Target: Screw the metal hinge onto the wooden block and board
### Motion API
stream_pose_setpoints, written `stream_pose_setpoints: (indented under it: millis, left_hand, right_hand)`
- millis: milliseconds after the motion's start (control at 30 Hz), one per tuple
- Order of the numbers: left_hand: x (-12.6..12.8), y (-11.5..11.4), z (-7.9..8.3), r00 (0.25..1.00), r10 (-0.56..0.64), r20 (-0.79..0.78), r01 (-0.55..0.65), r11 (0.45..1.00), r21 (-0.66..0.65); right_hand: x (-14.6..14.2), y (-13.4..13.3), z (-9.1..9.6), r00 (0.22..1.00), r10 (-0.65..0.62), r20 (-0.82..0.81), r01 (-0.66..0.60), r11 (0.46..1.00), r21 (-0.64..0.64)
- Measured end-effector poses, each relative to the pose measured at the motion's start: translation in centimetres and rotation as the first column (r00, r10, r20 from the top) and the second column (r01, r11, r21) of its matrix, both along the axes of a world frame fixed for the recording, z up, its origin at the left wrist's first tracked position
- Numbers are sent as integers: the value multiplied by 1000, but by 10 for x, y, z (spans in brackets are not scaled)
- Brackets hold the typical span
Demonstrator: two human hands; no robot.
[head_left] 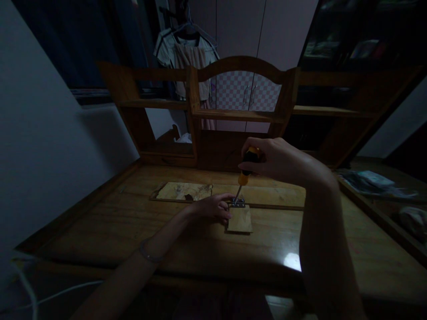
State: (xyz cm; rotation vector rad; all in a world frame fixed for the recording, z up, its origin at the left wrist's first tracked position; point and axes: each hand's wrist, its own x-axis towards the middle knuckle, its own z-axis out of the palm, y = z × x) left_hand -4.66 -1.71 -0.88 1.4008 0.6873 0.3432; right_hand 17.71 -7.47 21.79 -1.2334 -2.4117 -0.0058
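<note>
My right hand [263, 155] is closed around the yellow and black handle of a screwdriver [245, 178]. Its shaft slants down, and the tip meets a small metal hinge [238, 205]. The hinge lies where a small square wooden board [240, 220] meets a long wooden board [273, 196] behind it. My left hand [215, 207] rests at the left edge of the small board, its fingers bent beside the hinge. Whether those fingers pinch the board or something smaller is too dark to tell. Left on the long board is a torn, stained patch [183, 191].
The wooden desk [133, 222] has a shelf unit [240, 115] along its back. Plastic-wrapped items [376, 180] lie at the right beyond a raised wooden edge. A white cable [66, 291] hangs at the lower left. Clothes [190, 53] hang behind the shelf.
</note>
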Motion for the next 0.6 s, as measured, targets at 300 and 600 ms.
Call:
stream_pose_setpoints:
  millis: [300,600]
  left_hand:
    - [1,-2,5,1000,-4,7,4,1000,-5]
    - [2,-7,11,999,-3,33,3,1000,-11]
  right_hand:
    - [-1,0,0,1000,1,2,-1,1000,1]
    - [-6,4,-3,1000,20,1,-20,1000,-3]
